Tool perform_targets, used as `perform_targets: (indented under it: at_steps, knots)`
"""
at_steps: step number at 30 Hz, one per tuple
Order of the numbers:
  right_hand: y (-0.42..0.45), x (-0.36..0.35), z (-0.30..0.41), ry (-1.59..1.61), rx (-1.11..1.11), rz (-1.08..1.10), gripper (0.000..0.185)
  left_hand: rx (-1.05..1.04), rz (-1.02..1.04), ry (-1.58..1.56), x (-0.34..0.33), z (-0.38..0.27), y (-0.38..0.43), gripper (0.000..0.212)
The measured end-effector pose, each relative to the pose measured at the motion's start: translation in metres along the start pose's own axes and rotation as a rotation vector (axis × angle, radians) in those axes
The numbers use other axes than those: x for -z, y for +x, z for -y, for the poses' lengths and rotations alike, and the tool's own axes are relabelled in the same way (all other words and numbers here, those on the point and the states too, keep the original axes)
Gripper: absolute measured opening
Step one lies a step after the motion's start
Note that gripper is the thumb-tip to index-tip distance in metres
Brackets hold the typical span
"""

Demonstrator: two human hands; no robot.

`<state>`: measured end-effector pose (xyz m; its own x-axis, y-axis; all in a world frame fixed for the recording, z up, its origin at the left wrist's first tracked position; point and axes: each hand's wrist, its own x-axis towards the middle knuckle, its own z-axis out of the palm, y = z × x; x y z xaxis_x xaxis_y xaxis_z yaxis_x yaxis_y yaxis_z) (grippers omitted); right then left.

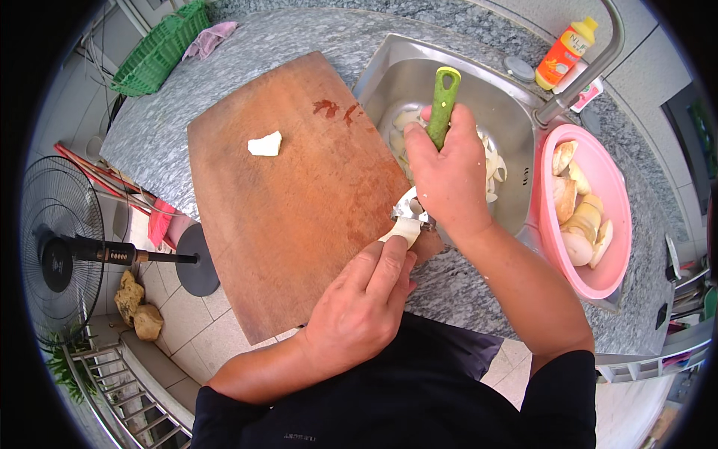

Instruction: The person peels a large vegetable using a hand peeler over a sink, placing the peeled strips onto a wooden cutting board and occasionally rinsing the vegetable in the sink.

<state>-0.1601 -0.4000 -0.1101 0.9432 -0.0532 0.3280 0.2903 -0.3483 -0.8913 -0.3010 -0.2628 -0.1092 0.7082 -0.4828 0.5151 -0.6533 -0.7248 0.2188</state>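
My right hand (pixel 451 168) grips the green handle of a peeler (pixel 443 106), whose metal head points down towards me. Under that head, at the right edge of a wooden cutting board (pixel 269 224), my left hand (pixel 364 297) holds a pale piece of root vegetable (pixel 405 229); the peeler's blade touches it or lies just over it. One white chunk (pixel 265 144) rests on the upper left of the board. Pale peelings (pixel 493 168) lie in the steel sink (pixel 516 146) beyond my right hand.
A pink basin (pixel 614 236) with several peeled or cut pieces stands right of the sink, near the faucet (pixel 561 101). Behind are an orange bottle (pixel 562 55) and a round lid (pixel 519 68). A green basket (pixel 162 50) and pink cloth (pixel 210 39) sit back left; a fan (pixel 61 258) stands left.
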Motion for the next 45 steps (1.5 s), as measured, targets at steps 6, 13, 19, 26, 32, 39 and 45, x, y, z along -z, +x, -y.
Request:
perform_targets:
  at_steps: [6, 13, 19, 26, 32, 39, 45]
  knots:
    - [0.003, -0.005, -0.006, 0.040, -0.026, 0.028, 0.029, -0.003, -0.041, -0.073, -0.007, 0.004, 0.000, 0.042]
    - [0.022, 0.014, -0.021, 0.109, -0.273, 0.059, 0.028, 0.025, 0.022, -0.099, -0.001, 0.004, 0.009, 0.041]
    - [0.002, -0.004, -0.011, 0.145, -0.152, 0.016, 0.031, -0.016, -0.073, -0.062, 0.011, -0.003, -0.011, 0.043]
    - [0.002, -0.009, -0.008, 0.138, -0.074, -0.015, 0.031, -0.002, 0.015, 0.022, -0.003, -0.002, 0.002, 0.040]
    - [0.011, 0.002, -0.017, 0.164, -0.101, 0.021, 0.032, 0.016, 0.014, -0.012, -0.006, 0.000, 0.006, 0.036]
    - [0.012, 0.001, -0.010, 0.190, -0.113, 0.079, 0.031, 0.029, 0.033, 0.057, -0.009, -0.005, 0.022, 0.034]
    - [0.049, 0.005, -0.041, -0.019, -0.086, 0.102, 0.034, 0.040, 0.012, 0.026, -0.012, -0.001, 0.022, 0.035]
